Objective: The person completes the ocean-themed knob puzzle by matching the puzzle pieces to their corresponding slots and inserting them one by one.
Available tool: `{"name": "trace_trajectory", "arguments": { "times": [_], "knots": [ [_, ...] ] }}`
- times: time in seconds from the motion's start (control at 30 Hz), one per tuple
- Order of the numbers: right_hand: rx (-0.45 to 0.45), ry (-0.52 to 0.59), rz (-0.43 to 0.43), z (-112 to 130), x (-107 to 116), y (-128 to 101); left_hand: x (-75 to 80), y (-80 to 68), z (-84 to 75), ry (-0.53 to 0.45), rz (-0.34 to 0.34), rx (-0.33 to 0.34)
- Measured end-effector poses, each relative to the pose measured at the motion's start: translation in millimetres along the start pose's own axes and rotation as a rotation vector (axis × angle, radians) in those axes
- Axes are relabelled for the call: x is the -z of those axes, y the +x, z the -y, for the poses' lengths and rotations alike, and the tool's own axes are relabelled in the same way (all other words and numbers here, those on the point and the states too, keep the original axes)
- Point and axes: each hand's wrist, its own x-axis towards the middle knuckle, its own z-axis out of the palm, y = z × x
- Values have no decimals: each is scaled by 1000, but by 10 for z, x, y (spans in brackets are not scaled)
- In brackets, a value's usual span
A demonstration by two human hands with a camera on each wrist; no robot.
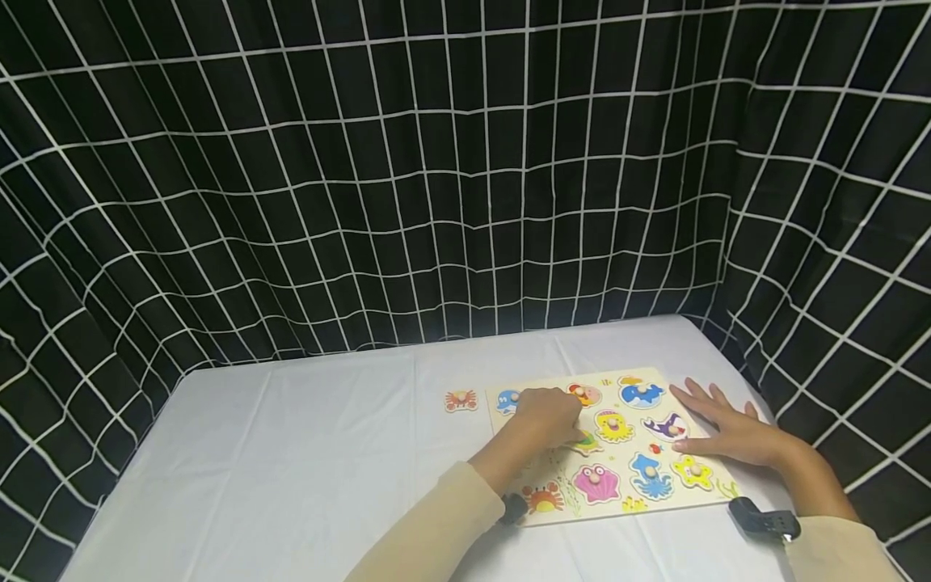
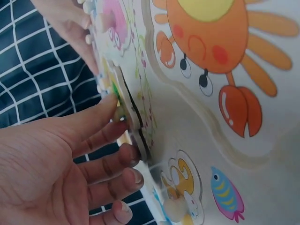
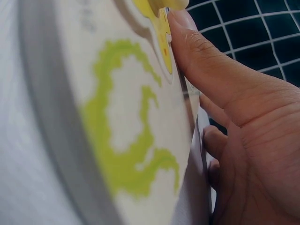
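Pinching perhaps a puzzle piece (image 1: pixel 582 440), left hand (image 1: pixel 547 412) (right hand (image 1: pixel 730 428) flat).

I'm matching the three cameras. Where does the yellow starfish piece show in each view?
Head: yellow starfish piece at board's lower right, beside right hand.
Left wrist: not in view.
Right wrist: top centre, against the thumb.
Shared landmark: puzzle board.

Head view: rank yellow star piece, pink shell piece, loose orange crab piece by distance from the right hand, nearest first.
From the right hand, which rests flat on the board's right edge:
1. Yellow star piece, just below the thumb, in the board's bottom right.
2. Pink shell piece, bottom row, mid-board.
3. Loose orange crab piece, off the board on the white table, beyond its left edge.
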Motion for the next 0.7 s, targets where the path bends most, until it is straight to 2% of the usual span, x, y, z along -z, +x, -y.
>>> {"name": "trace_trajectory", "arguments": {
  "times": [0.13,0.4,0.7],
  "knots": [
    [-4,3,1,5,-3,6,13,2,5,1,-5,11],
    [3,-4,-1,-10,13,20,15,-20,13,-15,-5,-17],
    [-5,7,3,-26,-10,17,34,-38,18,15,41,-18]
  ]
}}
